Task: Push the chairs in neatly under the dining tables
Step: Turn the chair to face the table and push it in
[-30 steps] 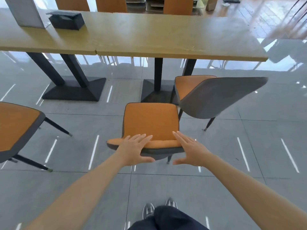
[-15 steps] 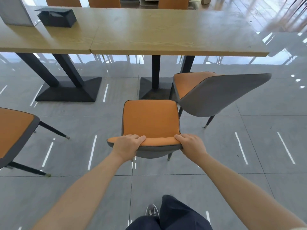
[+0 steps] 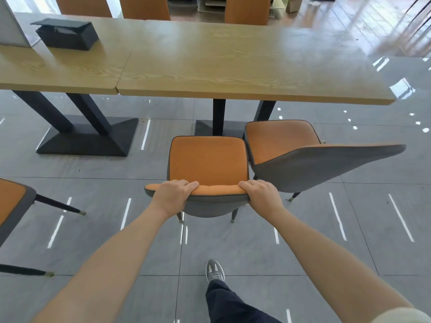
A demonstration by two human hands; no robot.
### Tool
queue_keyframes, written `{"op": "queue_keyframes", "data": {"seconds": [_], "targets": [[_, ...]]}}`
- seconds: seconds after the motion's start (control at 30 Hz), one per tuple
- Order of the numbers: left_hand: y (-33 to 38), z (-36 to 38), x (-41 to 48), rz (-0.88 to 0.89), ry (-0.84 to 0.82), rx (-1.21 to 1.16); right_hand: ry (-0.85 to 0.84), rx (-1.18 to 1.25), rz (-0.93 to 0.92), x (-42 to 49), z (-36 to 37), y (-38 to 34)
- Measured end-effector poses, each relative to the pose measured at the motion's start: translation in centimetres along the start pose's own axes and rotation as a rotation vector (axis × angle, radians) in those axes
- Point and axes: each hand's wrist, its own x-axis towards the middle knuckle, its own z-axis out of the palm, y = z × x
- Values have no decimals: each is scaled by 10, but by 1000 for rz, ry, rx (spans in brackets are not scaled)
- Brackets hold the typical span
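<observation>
Orange-cushioned chair stands just short of the wooden table; left hand and right hand both clench its backrest top.

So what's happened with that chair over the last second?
Both hands closed on the top of the chair's backrest: a second ago they hovered open above it; now the left hand and right hand grip it. The angled chair beside it and the table look unmoved.
</observation>
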Motion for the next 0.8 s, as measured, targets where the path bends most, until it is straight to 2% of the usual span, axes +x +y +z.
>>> {"op": "queue_keyframes", "data": {"seconds": [0.43,0.6,0.8], "targets": [[-39,-22,104,-10,-16,41,-67,-67,65,108,-24,44],[-55,-25,105,-32,-33,72,-108,-79,50,120,-22,34],[-58,-26,87,-80,-20,33,-190,-108,142,120,-27,18]]}}
